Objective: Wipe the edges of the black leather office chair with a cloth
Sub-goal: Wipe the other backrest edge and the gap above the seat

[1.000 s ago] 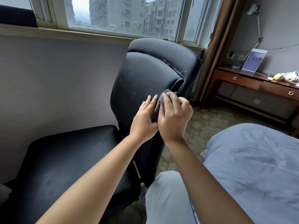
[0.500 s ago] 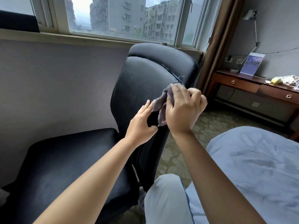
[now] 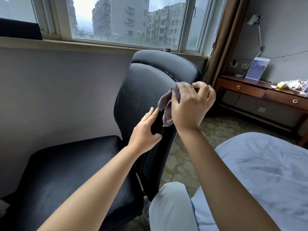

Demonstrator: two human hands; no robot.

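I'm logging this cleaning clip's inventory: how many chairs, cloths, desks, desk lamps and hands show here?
Chair: 1
Cloth: 1
Desk: 1
Desk lamp: 1
Hands: 2, left hand and right hand
Total: 6

Both bare forearms reach forward, the left hand (image 3: 144, 130) lying flat with straight fingers and thumb spread, the right hand (image 3: 191, 105) raised just above it, fingers curled in a pinching grip.
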